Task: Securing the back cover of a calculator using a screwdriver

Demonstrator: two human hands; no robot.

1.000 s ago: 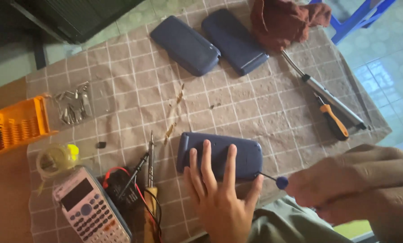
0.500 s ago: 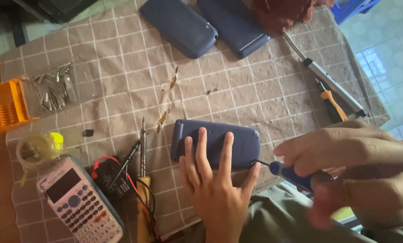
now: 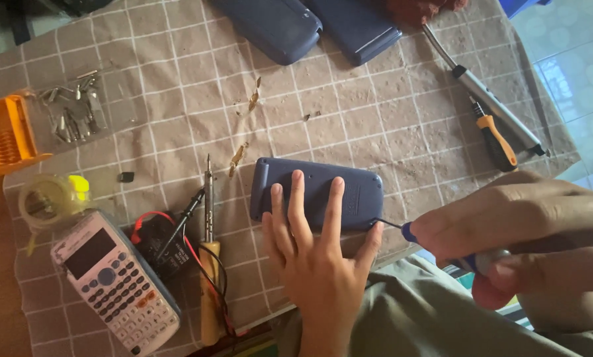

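Observation:
My left hand [image 3: 313, 254] lies flat with fingers spread on a dark blue calculator back [image 3: 319, 192], pressing it onto the checked cloth. My right hand [image 3: 528, 231] grips a small blue-handled screwdriver [image 3: 419, 235]. Its thin tip touches the lower right corner of the blue case.
A white calculator [image 3: 114, 281], a soldering iron [image 3: 208, 264], red and black wires [image 3: 161, 235] and a tape roll [image 3: 45, 198] lie at the left. An orange bit holder [image 3: 2, 135] and loose bits [image 3: 71, 109] sit further back. Two blue covers [image 3: 270, 23] and screwdrivers [image 3: 495, 112] lie at the back and right.
The view has shifted a little. My right hand has brought the screwdriver tip onto the case's lower right corner. My left hand stays flat on the case.

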